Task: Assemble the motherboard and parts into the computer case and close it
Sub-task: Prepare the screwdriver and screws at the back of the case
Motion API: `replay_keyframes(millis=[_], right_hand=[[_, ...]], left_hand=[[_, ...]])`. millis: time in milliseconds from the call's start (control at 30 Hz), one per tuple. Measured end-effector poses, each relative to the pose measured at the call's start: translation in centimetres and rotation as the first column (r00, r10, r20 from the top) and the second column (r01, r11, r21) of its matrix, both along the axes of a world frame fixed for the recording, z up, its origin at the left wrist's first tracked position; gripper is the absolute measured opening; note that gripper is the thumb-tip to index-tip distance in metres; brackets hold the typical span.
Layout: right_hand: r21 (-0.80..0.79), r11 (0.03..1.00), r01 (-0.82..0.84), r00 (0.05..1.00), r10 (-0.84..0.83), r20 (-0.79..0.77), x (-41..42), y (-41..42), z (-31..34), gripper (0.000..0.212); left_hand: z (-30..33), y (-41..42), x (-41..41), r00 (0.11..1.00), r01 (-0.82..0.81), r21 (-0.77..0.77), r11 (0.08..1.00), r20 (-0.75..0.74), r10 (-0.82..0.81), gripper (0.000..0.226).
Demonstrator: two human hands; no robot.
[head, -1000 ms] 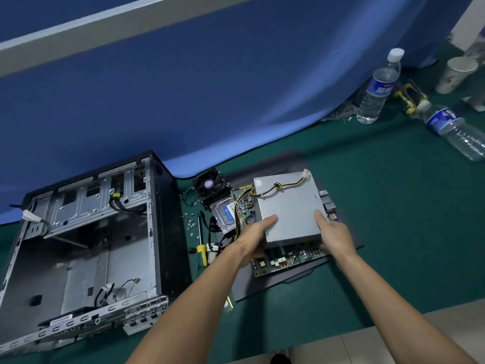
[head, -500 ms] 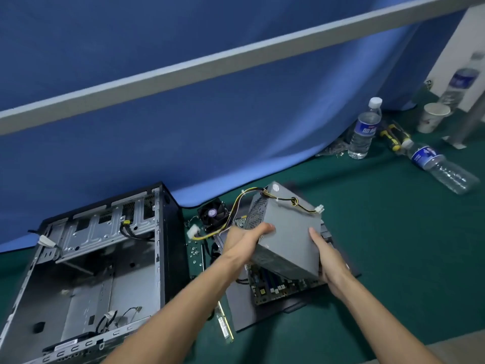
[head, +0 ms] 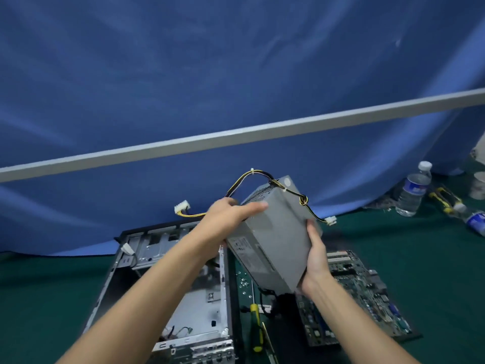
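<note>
I hold the grey sheet-metal power supply box [head: 275, 240] in the air, tilted, above the gap between the open black-and-silver steel computer case [head: 183, 298] and the green motherboard [head: 367, 292] lying flat on the mat. My left hand [head: 231, 219] grips its upper left edge; my right hand [head: 313, 261] clasps its lower right side. Risk: the yellow-and-black cable bundle [head: 249, 179] hangs free, and its white connectors may snag the case frame or strike the motherboard. A loosened grip would drop the box on the yellow-handled screwdriver [head: 256, 327].
</note>
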State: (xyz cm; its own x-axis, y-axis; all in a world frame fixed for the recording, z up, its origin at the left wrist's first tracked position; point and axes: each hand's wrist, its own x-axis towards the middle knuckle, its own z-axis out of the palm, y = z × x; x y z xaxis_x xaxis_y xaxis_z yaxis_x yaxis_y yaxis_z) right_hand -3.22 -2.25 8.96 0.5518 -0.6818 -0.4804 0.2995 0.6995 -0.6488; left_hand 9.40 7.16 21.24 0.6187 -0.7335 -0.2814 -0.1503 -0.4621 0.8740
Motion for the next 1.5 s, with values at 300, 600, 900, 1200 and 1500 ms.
replay_keyframes(millis=[300, 600, 900, 1200, 1500], right_hand=[[-0.022, 0.999, -0.045, 0.995, 0.046, 0.083, 11.0, 11.1, 5.0, 0.060], [-0.480, 0.668, -0.568, 0.706, 0.097, -0.701, 15.0, 15.4, 8.8, 0.065], [-0.382, 0.734, -0.562, 0.733, 0.229, -0.640, 20.7, 20.5, 9.1, 0.070], [-0.164, 0.934, -0.318, 0.902, 0.244, -0.357, 21.2, 20.5, 3.9, 0.047], [-0.065, 0.892, -0.447, 0.789, 0.359, -0.498, 21.9, 18.7, -2.8, 0.030]], left_hand=[[-2.1, 10.0, 3.5, 0.912, -0.367, -0.390, 0.844, 0.029, 0.410, 0.119], [2.7, 20.8, 18.1, 0.940, -0.298, -0.102, 0.949, -0.203, 0.274, 0.066], [3.5, 26.1, 23.9, 0.981, -0.032, 0.095, 0.995, -0.188, 0.049, 0.054], [-0.4, 25.0, 23.1, 0.820, -0.085, 0.321, 0.943, 0.561, -0.116, 0.091], [-6.1, 23.0, 23.4, 0.779, -0.090, 0.419, 0.903, 0.595, -0.198, 0.080]])
